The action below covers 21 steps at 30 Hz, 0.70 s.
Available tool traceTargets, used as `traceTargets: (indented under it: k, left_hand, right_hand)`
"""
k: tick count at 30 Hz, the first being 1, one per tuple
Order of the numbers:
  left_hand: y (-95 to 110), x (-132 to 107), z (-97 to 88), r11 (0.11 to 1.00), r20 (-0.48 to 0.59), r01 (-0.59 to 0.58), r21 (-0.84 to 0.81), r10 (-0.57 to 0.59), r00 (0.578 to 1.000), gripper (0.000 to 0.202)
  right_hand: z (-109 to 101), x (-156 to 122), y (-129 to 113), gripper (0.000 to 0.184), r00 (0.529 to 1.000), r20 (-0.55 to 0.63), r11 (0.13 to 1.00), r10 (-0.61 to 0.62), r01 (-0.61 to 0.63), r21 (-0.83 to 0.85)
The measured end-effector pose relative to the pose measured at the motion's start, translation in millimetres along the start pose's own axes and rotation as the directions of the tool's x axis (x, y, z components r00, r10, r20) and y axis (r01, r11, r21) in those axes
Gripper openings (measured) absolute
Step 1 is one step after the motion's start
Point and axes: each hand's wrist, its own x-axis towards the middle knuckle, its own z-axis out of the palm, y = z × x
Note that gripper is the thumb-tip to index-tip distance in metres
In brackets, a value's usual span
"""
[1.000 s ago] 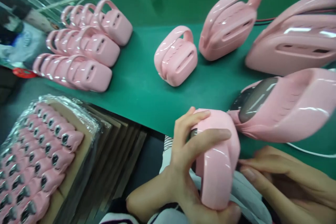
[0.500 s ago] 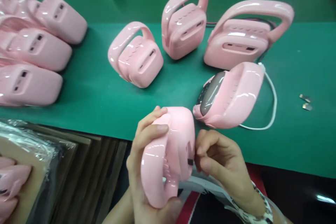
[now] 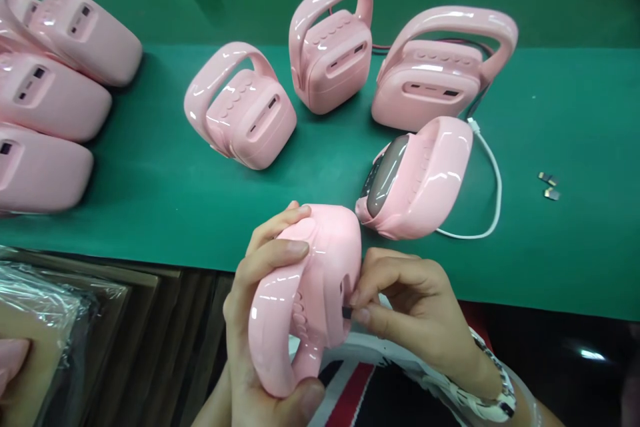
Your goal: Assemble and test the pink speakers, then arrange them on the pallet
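Note:
My left hand (image 3: 260, 320) is wrapped round a glossy pink speaker with a handle (image 3: 310, 287), held upright over my lap at the table's near edge. My right hand (image 3: 405, 307) is pinched on a small dark part (image 3: 347, 312) pressed against the speaker's right side. Just beyond, another pink speaker (image 3: 415, 177) lies on its side with its dark screen facing left and a white cable (image 3: 493, 173) trailing from it.
Three more pink speakers (image 3: 240, 107) (image 3: 330, 47) (image 3: 435, 73) stand on the green mat (image 3: 150, 173), with a row of them at far left (image 3: 50, 80). Two small metal pieces (image 3: 549, 185) lie at right. A plastic-wrapped tray (image 3: 45, 320) sits lower left.
The view has swung right and steadied. My right hand came up from my lap and pinched onto the held speaker's side. The left hand's grip is unchanged.

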Motion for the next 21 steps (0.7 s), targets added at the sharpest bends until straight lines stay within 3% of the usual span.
traceTargets:
  k: [5,10,16,21]
  left_hand:
    - [-1,0,-1.5,0.999,0.036,-0.048,0.014,0.047,0.998,0.057]
    - [4,1,0.7,0.999,0.040,-0.046,0.015,0.045,0.998,0.056]
    - [15,3,11.1,0.998,0.039,0.068,0.010,-0.068,0.997,0.050]
    - [-2,6,7.3,0.999,0.003,-0.021,-0.030,0.021,1.000,0.048]
  right_hand:
    - [-1,1,-5,0.010,0.999,0.005,0.996,-0.039,0.039,-0.076]
    - [-2,-4,-17,0.017,0.999,-0.033,0.976,0.023,-0.030,-0.218]
    - [-2,-6,-34,0.020,0.999,-0.021,0.904,0.047,-0.052,-0.424]
    - [-1,-2,-35,0.022,0.995,-0.016,0.889,0.103,-0.099,-0.448]
